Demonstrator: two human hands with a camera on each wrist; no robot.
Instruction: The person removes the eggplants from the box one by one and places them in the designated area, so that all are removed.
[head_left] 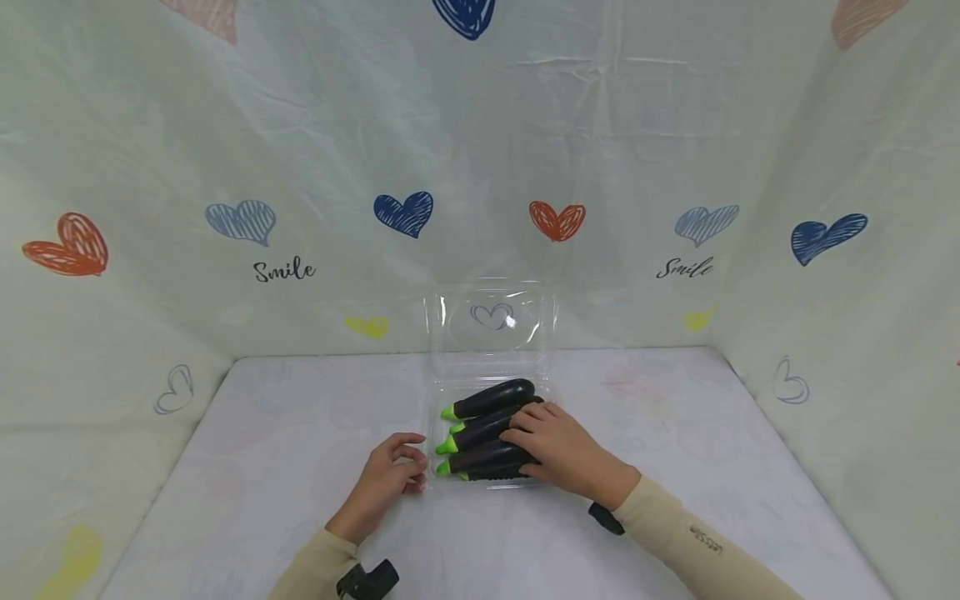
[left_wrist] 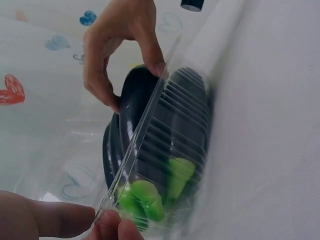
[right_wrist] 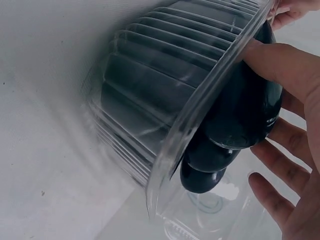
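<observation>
The right hand (head_left: 566, 450), thumb on one side and parted fingers on the other, grips the blunt end of a dark purple eggplant (head_left: 487, 456) in the lower center of the head view. At left, the left hand (head_left: 390, 475) pinches the rim of a clear plastic clamshell container (head_left: 513, 486) between thumb and fingers. More eggplants (head_left: 495, 398) lie inside the container, green stems toward the left of the frame. The lid (head_left: 491, 354) stands raised behind them. Beneath spreads a white worktop (head_left: 300, 467); beyond hangs a heart-printed backdrop (head_left: 480, 125) lettered "Smile."
</observation>
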